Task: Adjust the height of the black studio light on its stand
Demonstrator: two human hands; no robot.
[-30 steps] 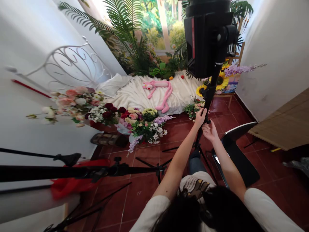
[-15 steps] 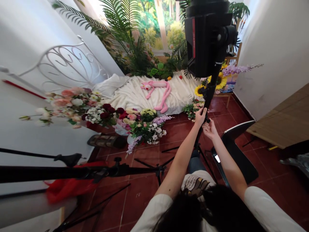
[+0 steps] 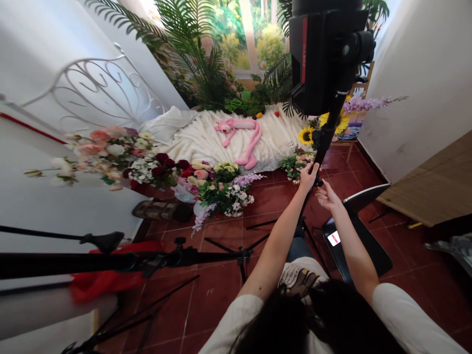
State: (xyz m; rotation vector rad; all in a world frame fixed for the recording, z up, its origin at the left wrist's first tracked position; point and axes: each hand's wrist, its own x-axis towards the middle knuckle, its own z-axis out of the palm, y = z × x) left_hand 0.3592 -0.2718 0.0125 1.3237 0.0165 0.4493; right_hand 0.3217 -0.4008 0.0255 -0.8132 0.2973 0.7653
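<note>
A black light stand (image 3: pixel 325 135) rises in front of me with a big black studio light (image 3: pixel 313 61) at its top. My left hand (image 3: pixel 308 177) is wrapped round the pole below the light. Just to the right and slightly lower, my right hand (image 3: pixel 328 195) is beside a small black knob (image 3: pixel 318 182) on the pole. Its fingers are bent, with a small gap between them and the knob, and nothing shows in them.
A pink plush toy (image 3: pixel 243 126) lies on a cream cloth (image 3: pixel 206 135) beyond flower bouquets (image 3: pixel 221 189). Another stand (image 3: pixel 206 256) juts in from the left. A black chair (image 3: pixel 372 246) stands at my right, near a wooden panel (image 3: pixel 431 182).
My right hand has drawn slightly away from the pole, to the right. The light and the upper pole have shifted a little right in view. My left hand still holds the pole.
</note>
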